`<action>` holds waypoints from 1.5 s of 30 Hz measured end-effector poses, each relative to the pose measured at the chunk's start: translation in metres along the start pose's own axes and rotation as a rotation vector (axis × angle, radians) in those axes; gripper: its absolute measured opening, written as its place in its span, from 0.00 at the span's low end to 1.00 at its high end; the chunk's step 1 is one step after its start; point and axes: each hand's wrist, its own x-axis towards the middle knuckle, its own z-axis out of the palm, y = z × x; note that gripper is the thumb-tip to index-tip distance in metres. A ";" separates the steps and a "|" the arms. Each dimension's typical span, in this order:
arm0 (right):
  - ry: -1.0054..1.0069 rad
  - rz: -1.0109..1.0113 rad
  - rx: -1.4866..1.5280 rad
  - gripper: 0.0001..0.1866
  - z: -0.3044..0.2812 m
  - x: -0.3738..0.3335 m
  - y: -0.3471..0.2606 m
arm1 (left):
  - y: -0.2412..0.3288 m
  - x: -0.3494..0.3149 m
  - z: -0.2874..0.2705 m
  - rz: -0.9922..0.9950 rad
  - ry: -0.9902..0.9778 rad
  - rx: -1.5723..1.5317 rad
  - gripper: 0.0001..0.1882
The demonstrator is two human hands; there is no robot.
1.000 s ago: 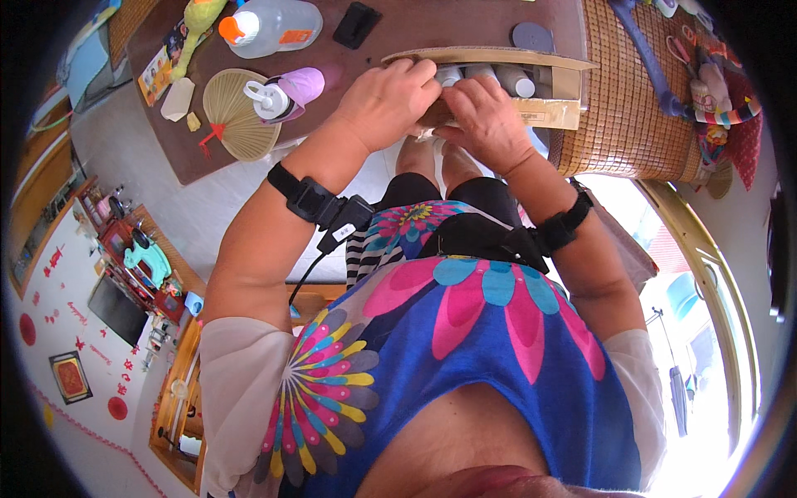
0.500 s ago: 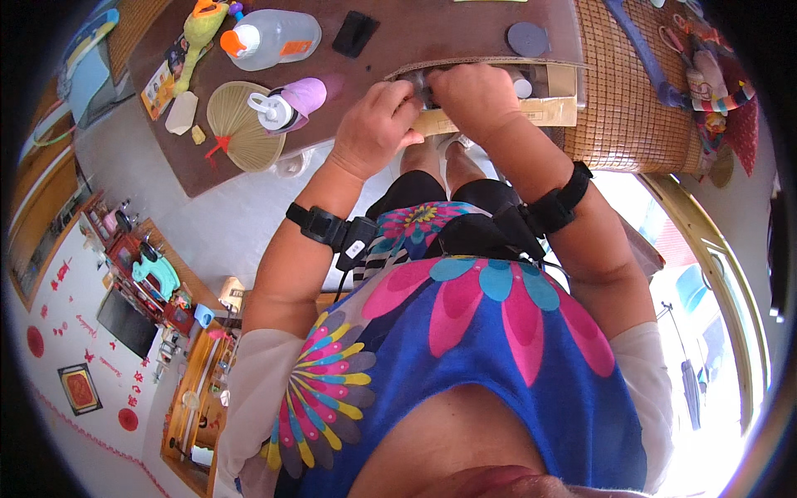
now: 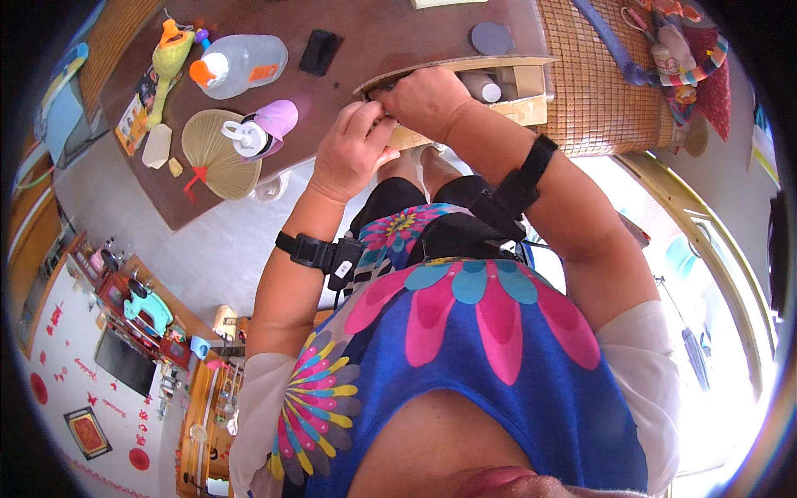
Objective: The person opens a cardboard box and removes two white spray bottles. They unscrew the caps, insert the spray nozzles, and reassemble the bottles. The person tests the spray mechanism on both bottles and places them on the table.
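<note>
Cardboard box (image 3: 525,111) lies at the near edge of the table (image 3: 365,41), long axis left-to-right; right hand (image 3: 427,100) arches over its left half, left hand (image 3: 353,149) curls narrowly at that end (whether either grips anything, I cannot tell).

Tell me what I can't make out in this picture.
In the head view:
Right hand: the tips of its fingers, hidden by the hand itself.
Left hand: anything it holds, hidden by its curled fingers.
Cardboard box: contents near the right hand, covered by it.
Pale item: cut off by the top edge.
</note>
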 end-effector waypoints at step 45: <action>0.718 -0.027 0.388 0.24 -0.027 -0.062 0.049 | 0.012 0.052 -0.039 -0.052 0.162 -0.376 0.17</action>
